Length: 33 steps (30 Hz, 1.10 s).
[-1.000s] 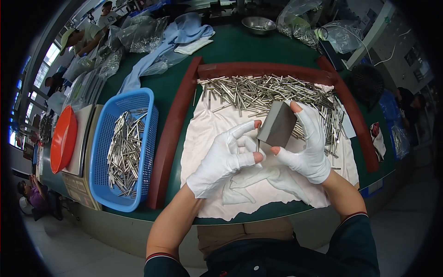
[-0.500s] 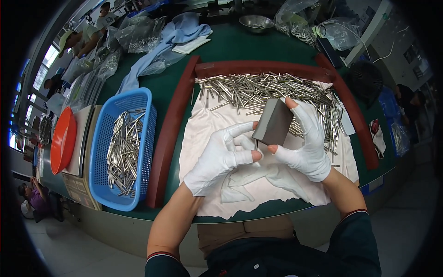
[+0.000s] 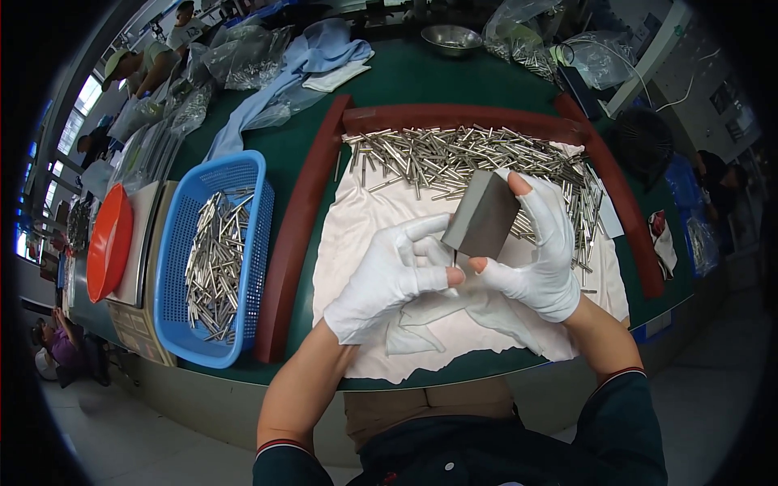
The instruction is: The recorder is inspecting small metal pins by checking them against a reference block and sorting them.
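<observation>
The gloved right hand [image 3: 541,251] pinched the grey rectangular metal block [image 3: 481,214], tilted toward one o'clock; the gloved left hand [image 3: 387,279], half-curled at eight o'clock, touched its lower edge.

I'm looking down at a factory workbench: a green table [image 3: 421,81] heaped with small metal rods [image 3: 454,158], a blue basket [image 3: 174,267] of more, bagged parts, co-workers alongside.

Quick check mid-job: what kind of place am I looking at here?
Most likely a small factory or workshop bench for sorting metal parts. A heap of metal pins lies on a white cloth, more fill a blue basket, and other people work along the same green table.
</observation>
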Available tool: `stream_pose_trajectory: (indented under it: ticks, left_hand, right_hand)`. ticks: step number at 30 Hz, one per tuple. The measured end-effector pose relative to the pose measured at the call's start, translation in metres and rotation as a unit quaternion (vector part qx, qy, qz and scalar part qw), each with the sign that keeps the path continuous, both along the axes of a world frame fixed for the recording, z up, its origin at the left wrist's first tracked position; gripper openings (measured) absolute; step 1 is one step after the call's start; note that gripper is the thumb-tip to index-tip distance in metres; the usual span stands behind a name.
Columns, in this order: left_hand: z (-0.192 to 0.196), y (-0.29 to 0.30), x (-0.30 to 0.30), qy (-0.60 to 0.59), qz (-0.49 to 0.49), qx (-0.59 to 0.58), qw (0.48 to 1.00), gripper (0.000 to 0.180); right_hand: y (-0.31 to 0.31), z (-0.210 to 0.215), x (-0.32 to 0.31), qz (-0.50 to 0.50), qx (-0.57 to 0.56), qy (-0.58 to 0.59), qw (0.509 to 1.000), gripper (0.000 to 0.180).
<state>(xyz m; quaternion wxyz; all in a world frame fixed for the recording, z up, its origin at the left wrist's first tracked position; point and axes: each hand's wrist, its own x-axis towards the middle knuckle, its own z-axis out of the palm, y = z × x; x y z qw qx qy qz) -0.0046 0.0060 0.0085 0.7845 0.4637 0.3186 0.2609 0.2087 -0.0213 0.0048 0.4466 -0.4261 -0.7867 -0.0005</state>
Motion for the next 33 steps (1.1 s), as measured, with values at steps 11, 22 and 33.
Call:
stream_pose_trajectory:
  ticks: [11,22,33]
  left_hand:
    - [-0.006,0.004,-0.005,-0.018,0.006,0.013,1.000,0.067]
    - [-0.001,-0.001,-0.003,-0.049,0.038,0.008,0.998,0.068]
    - [-0.002,0.000,-0.003,0.017,0.001,0.016,1.000,0.069]
  right_hand:
    - [0.001,-0.003,-0.001,0.000,0.022,-0.009,1.000,0.088]
    - [-0.002,-0.002,0.000,0.007,0.012,-0.002,1.000,0.090]
    - [0.000,-0.003,-0.001,0.008,0.032,-0.024,0.999,0.088]
